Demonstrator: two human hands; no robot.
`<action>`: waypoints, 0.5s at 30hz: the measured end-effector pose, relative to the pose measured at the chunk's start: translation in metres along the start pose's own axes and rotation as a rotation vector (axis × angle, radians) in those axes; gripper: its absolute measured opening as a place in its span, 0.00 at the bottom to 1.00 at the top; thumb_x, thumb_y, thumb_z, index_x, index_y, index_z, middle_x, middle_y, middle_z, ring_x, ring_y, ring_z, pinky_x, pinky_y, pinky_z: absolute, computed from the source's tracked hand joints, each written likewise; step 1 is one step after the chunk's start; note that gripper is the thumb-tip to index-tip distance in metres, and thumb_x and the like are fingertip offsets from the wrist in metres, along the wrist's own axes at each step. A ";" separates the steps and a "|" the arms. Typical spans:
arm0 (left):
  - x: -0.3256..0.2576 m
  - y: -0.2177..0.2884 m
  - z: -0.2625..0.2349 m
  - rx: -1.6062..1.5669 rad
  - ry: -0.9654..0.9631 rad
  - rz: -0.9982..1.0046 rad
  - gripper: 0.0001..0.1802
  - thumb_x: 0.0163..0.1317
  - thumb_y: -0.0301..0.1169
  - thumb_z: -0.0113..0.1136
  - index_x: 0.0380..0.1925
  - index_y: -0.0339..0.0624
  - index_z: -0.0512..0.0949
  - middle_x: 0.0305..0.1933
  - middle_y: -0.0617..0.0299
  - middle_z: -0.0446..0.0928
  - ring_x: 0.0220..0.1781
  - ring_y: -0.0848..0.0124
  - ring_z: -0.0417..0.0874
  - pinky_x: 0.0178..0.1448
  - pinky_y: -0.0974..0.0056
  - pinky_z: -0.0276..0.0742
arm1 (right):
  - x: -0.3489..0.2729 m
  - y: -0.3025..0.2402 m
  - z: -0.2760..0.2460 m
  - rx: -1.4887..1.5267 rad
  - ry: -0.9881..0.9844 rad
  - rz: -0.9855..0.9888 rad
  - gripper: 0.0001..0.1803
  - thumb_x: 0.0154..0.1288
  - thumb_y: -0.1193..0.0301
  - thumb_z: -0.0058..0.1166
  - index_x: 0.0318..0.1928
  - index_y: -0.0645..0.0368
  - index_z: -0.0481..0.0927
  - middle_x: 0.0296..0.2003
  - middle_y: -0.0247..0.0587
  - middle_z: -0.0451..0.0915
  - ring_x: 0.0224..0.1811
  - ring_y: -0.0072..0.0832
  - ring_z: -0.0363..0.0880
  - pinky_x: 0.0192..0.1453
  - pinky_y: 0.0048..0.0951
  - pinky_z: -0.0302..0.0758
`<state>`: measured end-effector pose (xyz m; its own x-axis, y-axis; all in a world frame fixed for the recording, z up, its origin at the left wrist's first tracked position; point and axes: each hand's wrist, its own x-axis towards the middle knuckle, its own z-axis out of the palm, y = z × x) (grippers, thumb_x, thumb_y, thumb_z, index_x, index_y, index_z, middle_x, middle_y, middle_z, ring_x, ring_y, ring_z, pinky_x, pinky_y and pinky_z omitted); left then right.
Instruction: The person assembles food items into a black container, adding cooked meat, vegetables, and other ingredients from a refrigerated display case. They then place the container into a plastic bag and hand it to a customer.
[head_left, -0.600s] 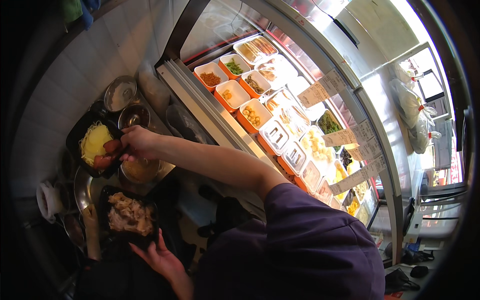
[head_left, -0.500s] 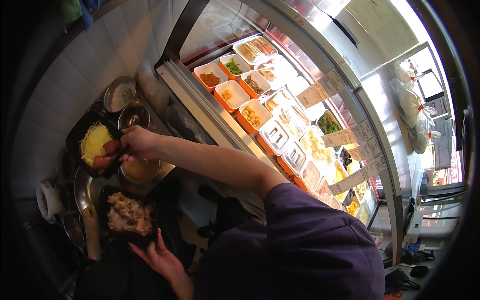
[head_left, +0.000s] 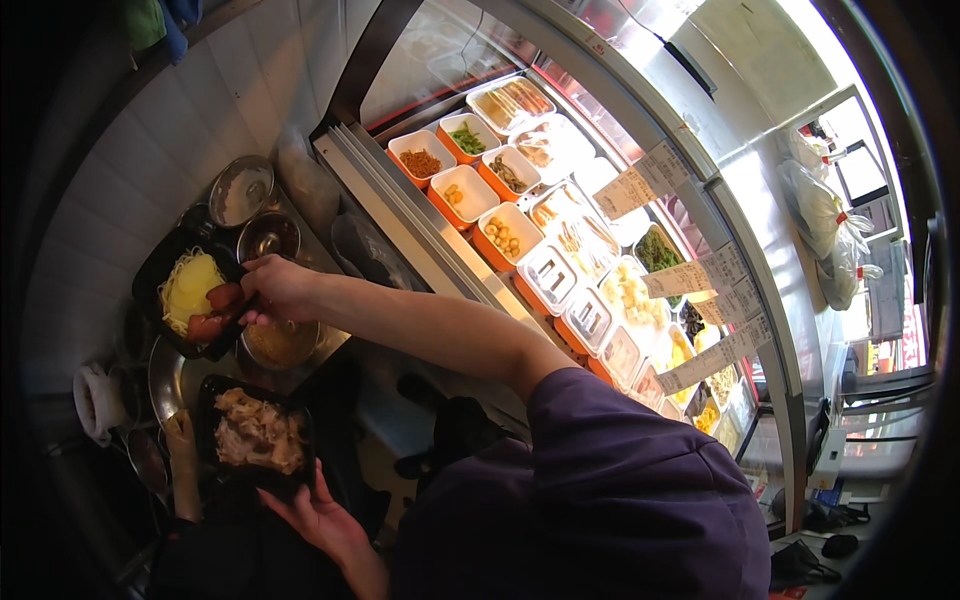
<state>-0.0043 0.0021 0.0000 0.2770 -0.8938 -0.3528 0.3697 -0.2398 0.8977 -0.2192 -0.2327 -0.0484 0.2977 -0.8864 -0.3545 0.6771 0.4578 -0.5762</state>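
Note:
My right hand (head_left: 279, 287) reaches across to the left, its fingers closed on the near-right rim of a black tray (head_left: 152, 263). In that tray lie pale noodles (head_left: 177, 318), a round yellow slice (head_left: 197, 280) and reddish-brown pieces (head_left: 207, 329) by the hand. Lower down, my left hand (head_left: 325, 518) grips the lower right corner of another black tray (head_left: 307, 410); some of its fingers are hidden beneath. This second tray holds a heap of torn brownish meat (head_left: 258, 432). Both trays are roughly level and stand apart from each other.
Metal bowls (head_left: 241, 190) stand beyond the noodle tray, and a pan of yellowish contents (head_left: 281, 343) lies under my right hand. A wooden handle (head_left: 182, 465) sits beside the meat tray. At right, a lit glass case (head_left: 440, 243) holds several orange-and-white food tubs (head_left: 463, 212); paper slips (head_left: 640, 180) hang on it.

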 end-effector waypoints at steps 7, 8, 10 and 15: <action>0.000 -0.004 0.002 -0.007 -0.022 -0.010 0.42 0.62 0.22 0.48 0.77 0.47 0.45 0.70 0.41 0.61 0.62 0.52 0.75 0.65 0.55 0.79 | -0.003 -0.009 -0.004 0.004 -0.020 0.013 0.39 0.66 0.82 0.44 0.73 0.67 0.41 0.37 0.57 0.79 0.23 0.36 0.82 0.21 0.30 0.78; 0.000 -0.005 0.002 -0.013 -0.012 -0.016 0.42 0.62 0.21 0.48 0.77 0.47 0.45 0.69 0.41 0.61 0.61 0.53 0.76 0.65 0.54 0.79 | -0.005 -0.010 -0.001 -0.003 -0.029 0.027 0.38 0.66 0.82 0.44 0.73 0.66 0.43 0.37 0.57 0.79 0.23 0.36 0.82 0.21 0.29 0.78; -0.004 -0.013 0.000 -0.131 0.028 -0.037 0.43 0.62 0.19 0.48 0.76 0.49 0.46 0.70 0.44 0.61 0.59 0.55 0.76 0.65 0.49 0.79 | -0.008 0.000 0.015 0.013 0.084 0.054 0.36 0.66 0.81 0.46 0.71 0.60 0.48 0.36 0.55 0.79 0.23 0.33 0.81 0.22 0.27 0.78; 0.018 -0.020 0.020 -0.346 0.022 0.021 0.42 0.64 0.16 0.43 0.76 0.58 0.46 0.72 0.53 0.58 0.63 0.57 0.72 0.62 0.39 0.80 | -0.013 -0.048 -0.012 -0.212 -0.043 0.019 0.16 0.68 0.78 0.43 0.54 0.70 0.71 0.36 0.52 0.81 0.21 0.24 0.75 0.19 0.22 0.72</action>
<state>-0.0245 -0.0167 -0.0194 0.3058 -0.8878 -0.3440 0.6411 -0.0752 0.7638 -0.2638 -0.2426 -0.0249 0.3402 -0.8776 -0.3377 0.5157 0.4744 -0.7134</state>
